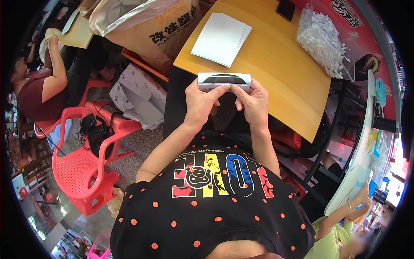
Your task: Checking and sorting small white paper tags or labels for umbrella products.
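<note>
Both hands hold a white printed sheet of paper or thin card [224,79] in front of my body, just off the near edge of the table. It looks bent over, with a dark curved picture on its face. My left hand [202,100] grips its left part, thumb pressed on the lower edge. On the right side my right hand [253,100] does the same, and the two thumb tips nearly meet at the middle. Beyond the held sheet, a stack of white sheets [221,39] lies on the wooden table [276,71].
A clear bin of white paper shreds [322,43] and a dark phone [285,9] are at the table's far right. Left stand a large printed sack [146,34] and a red plastic chair [79,170] bearing black cables. One person sits far left, another works lower right.
</note>
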### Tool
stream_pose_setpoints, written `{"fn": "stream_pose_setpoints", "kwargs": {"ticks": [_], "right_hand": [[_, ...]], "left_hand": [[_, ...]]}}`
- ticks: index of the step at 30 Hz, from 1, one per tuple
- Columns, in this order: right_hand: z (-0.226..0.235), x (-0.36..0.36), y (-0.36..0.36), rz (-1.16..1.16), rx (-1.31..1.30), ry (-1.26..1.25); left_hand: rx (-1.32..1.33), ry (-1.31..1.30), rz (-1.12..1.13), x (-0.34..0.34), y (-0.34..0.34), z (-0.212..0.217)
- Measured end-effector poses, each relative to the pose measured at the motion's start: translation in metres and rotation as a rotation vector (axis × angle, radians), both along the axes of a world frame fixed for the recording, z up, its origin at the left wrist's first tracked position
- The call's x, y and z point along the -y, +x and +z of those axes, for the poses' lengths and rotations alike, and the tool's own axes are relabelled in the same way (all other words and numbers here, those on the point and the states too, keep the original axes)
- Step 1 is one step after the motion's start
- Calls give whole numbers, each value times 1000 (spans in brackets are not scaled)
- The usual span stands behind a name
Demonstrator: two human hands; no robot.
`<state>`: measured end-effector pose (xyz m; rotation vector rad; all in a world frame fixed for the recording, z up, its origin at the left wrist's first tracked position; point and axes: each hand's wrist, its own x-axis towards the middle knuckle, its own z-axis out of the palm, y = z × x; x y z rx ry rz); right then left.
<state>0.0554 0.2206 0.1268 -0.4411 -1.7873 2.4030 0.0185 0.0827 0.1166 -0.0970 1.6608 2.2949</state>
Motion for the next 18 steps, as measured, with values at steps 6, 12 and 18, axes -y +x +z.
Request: {"fn": "stream_pose_setpoints", "kwargs": {"ticks": [6,12,18], "right_hand": [[-11,-7,2,-18,9,-76],[-14,-20,3,16,12,-196],[1,-24,5,14,134,96]], "left_hand": [[45,133,-113,13,-4,-11],[217,297,-285,35,-13,-18],[264,141,-306,61,-22,-24]]}}
